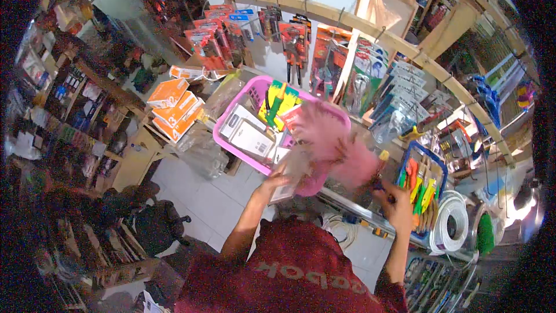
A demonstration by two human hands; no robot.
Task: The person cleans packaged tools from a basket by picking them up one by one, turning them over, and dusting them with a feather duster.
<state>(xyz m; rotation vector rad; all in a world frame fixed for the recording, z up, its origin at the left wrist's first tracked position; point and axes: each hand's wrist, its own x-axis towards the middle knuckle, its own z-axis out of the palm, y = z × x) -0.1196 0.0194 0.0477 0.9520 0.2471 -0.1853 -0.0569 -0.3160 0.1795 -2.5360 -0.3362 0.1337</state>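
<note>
My left hand is closed on a flat pack with a pale, clear-looking surface, at the near edge of the pink basket. What is inside the pack is too blurred to tell. To the right, my right hand is wrapped round the end of a pink duster, smeared by motion, which reaches over the basket's right side. Inside the basket lie white boxed packs, yellow-and-green packs and a red-and-white pack.
Orange boxes are stacked left of the basket. A blue-rimmed basket of paintbrushes stands beside my right hand, near a white cable coil. Carded tools hang behind, under a curved wooden rail.
</note>
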